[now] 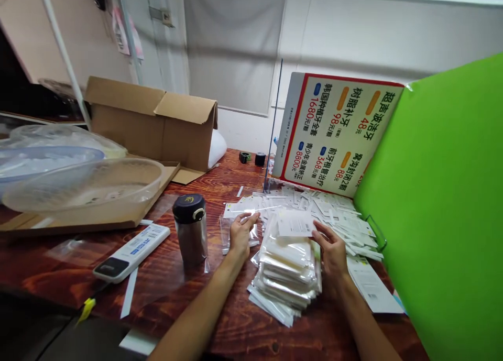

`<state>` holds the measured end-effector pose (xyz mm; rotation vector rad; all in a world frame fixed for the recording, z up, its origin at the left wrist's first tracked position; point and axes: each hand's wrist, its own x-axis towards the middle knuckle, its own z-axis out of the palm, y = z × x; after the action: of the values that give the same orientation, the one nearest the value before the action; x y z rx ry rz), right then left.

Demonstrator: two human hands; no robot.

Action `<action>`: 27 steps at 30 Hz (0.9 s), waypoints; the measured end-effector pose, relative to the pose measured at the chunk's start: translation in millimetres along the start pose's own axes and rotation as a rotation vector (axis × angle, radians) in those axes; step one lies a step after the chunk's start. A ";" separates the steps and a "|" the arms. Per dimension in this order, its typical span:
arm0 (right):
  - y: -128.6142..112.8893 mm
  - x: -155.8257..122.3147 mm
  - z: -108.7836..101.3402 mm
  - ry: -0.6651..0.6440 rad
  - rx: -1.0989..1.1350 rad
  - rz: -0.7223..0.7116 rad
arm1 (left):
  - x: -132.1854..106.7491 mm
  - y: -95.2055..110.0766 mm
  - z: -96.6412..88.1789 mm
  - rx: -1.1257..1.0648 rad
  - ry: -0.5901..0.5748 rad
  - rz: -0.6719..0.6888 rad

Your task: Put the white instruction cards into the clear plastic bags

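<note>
Head view: A person seated at a reddish wooden desk point(236, 319) is working over a stack of clear packets point(286, 277). The left hand point(240, 235) is closing its grip on a clear sleeve point(228, 234) that is lying flat on the desk just left of the stack. The right hand point(333, 253) is pinching the edge of a white card point(294, 222), its grip closed on it, and is holding the card just above the top of the stack, between the two hands. Loose white cards point(338, 217) are spreading behind the stack, at the foot of a printed price sign point(334, 130) that is leaning beside a bright green board point(444, 209). A steel flask point(190, 230) is standing upright near the left hand, with a white handset point(131, 252), clear plastic basins point(82, 185) and an open cardboard box point(153, 122) sitting farther left.
</note>
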<state>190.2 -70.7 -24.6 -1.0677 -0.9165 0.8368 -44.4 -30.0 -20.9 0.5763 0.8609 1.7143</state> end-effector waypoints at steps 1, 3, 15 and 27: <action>0.9 -0.2 0.1 0.004 0.001 0.001 | -0.9 0.9 0.7 -0.012 -0.004 -0.007; 3.6 0.1 0.7 0.004 -0.001 -0.001 | -2.4 2.9 1.3 -0.041 -0.021 -0.027; -1.0 -5.9 0.6 0.054 -0.074 -0.072 | -5.9 4.9 -1.4 -0.033 -0.262 -0.147; -4.0 -4.3 1.6 0.129 -0.070 -0.070 | -13.3 12.0 4.3 -0.028 -0.399 -0.201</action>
<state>187.5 -75.1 -21.3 -1.1306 -0.8743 0.6745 -44.4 -43.4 -8.2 0.7551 0.5860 1.3649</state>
